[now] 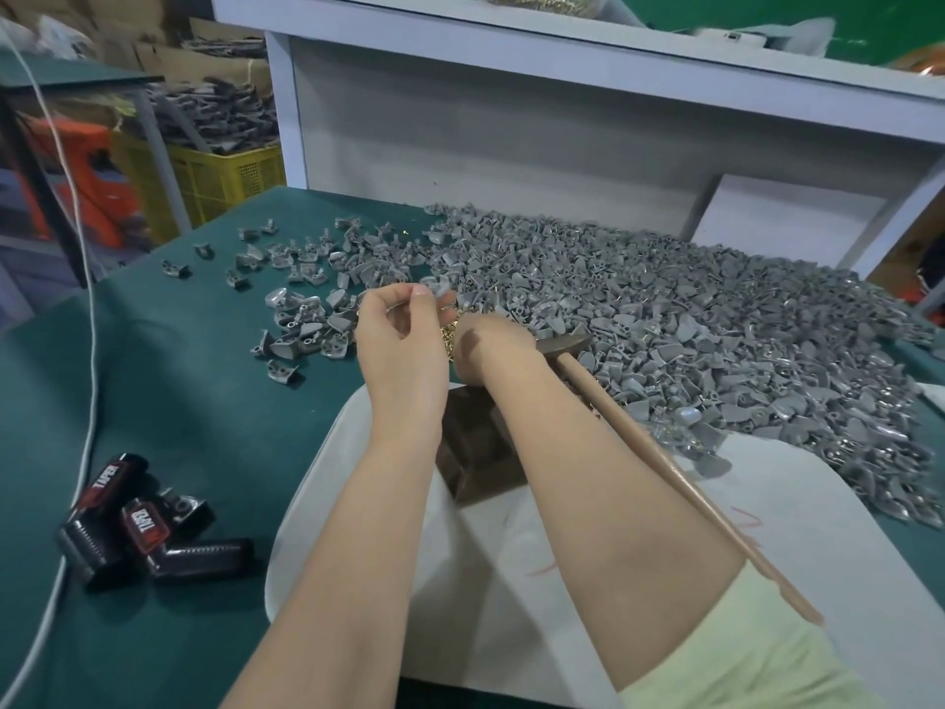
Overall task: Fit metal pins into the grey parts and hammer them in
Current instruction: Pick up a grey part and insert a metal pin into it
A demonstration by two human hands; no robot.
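The thumb and fingers [422, 300] of our left hand [404, 345] pinch a single grey part [439, 287], held up off the bench [204, 401] just beyond the dark metal block [480, 458]. Our right hand [488, 350] sits close beside it, also at the far edge of the block. Its fingers are bent down out of sight behind the knuckles, over a small pile of brass pins [449, 345], and we cannot tell whether they grip anything.

A hammer [665, 468] lies to the right of the block. Its head is near our right hand, and its wooden handle runs back toward us alongside the right forearm.

The block stands on a white sheet [639, 529] that spreads out around it. Beyond and to the right of the block we see a broad heap of grey parts [690, 319]. Looser scattered parts [307, 309] lie beyond it to the left. Well to the left of the block, nearer us, rest some black-and-red tools [138, 524] and a white cable [88, 381].
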